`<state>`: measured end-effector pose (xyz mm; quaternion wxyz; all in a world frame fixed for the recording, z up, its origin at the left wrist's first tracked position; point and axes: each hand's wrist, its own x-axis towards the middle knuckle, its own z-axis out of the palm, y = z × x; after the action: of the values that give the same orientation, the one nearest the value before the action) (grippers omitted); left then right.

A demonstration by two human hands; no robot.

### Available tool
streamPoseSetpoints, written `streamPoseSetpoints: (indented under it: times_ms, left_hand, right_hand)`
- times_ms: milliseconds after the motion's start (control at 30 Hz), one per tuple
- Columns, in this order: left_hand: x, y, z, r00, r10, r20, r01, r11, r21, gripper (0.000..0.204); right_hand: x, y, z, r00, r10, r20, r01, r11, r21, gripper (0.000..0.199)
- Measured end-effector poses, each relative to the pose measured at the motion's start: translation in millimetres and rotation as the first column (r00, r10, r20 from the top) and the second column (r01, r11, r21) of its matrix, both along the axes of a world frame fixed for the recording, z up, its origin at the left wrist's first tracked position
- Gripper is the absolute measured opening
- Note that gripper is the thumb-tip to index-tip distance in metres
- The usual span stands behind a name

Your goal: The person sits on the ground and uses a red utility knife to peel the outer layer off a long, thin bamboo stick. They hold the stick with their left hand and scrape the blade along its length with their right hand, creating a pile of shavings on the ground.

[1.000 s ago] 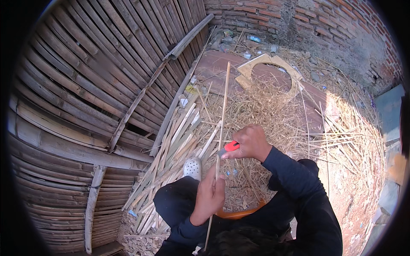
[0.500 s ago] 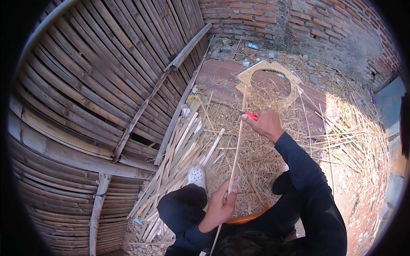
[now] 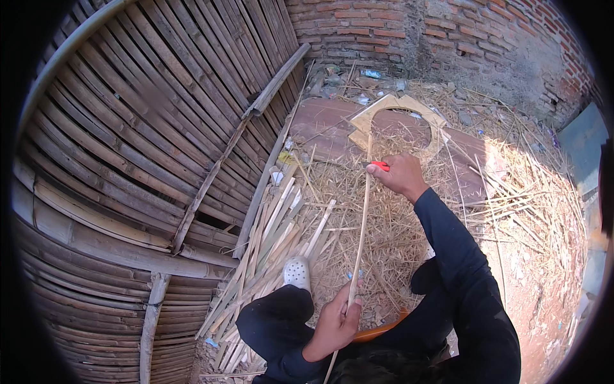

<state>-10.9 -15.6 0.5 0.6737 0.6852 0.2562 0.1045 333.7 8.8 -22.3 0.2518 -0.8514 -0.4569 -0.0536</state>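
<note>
A long, thin bamboo strip (image 3: 362,237) runs from my lap up toward the far boards. Near its lower end my left hand (image 3: 338,322) is closed round it, thumb on top. Farther up, my right hand (image 3: 401,175) grips a knife with a red handle (image 3: 381,166), its small blade against the strip. The strip's far end reaches a wooden board with a round hole (image 3: 361,121), which lies on the ground among shavings.
A pile of split bamboo strips (image 3: 272,233) lies on the left by my white clog (image 3: 296,274). Beyond it stands a slatted bamboo wall (image 3: 160,115). A brick wall (image 3: 384,32) closes the back. Shavings (image 3: 396,237) cover much of the ground.
Both hands and the strip have shifted slightly right in the picture, while the view has tilted a little. The knife stays against the strip.
</note>
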Motion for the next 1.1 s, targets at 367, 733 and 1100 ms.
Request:
streamPoseSetpoints:
  times_ms: [367,733,1100]
  left_hand:
    - [-1.3,33.2,-16.4,0.979,0.199,0.044,-0.143,0.824,-0.549,0.037]
    - [17.2,38.2,-8.7,0.957,0.290,0.023,-0.211,0.744,-0.634,0.031]
    - [16.0,38.9,-10.9,0.987,0.163,-0.003,-0.154,0.923,-0.352,0.022]
  right_hand:
    - [47.5,-31.0,-8.0,0.907,-0.264,-0.328,0.238,0.964,-0.117,0.084]
    - [-128.9,-32.6,0.1,0.852,0.502,-0.146,-0.516,0.852,-0.083,0.062]
    - [-137.4,-33.3,-16.2,0.851,0.523,-0.045,-0.524,0.851,-0.014,0.067]
